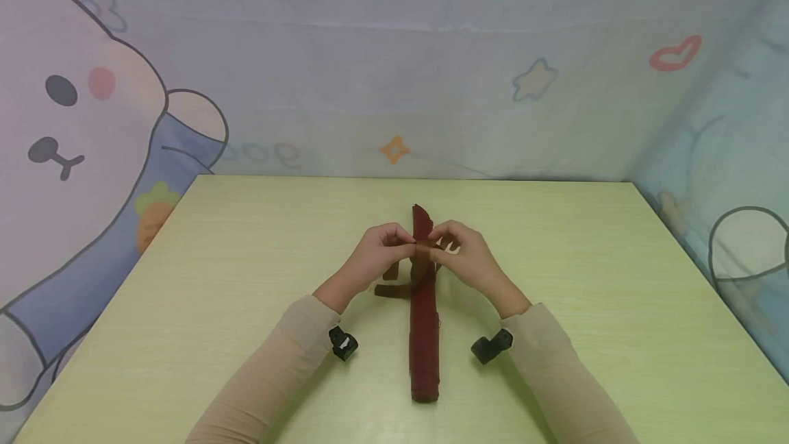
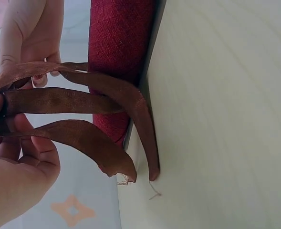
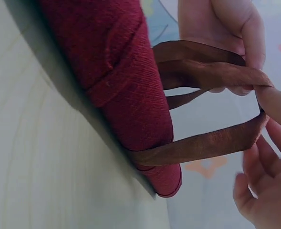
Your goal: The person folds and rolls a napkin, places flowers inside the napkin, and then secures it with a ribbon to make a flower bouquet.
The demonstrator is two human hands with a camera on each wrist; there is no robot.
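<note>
A dark red rolled-up cloth [image 1: 424,341] lies lengthwise on the table, pointing away from me. Round its upper part runs a brown ribbon [image 2: 59,100], raised in a loop above the roll. My left hand [image 1: 377,255] pinches the ribbon between thumb and fingers on the left side. From the right, my right hand [image 1: 470,257] pinches it too, its fingertips close to the left ones. Two loose ribbon ends hang down toward the table in the left wrist view, with frayed threads at the tips. Fingers partly hide where the ribbon strands cross.
The pale wooden table [image 1: 216,279] stretches out on both sides of the roll. Behind it hangs a printed cloth backdrop [image 1: 370,67] with a cartoon bear. A small black camera [image 1: 343,343] sits at the left wrist, another black camera [image 1: 492,346] at the right.
</note>
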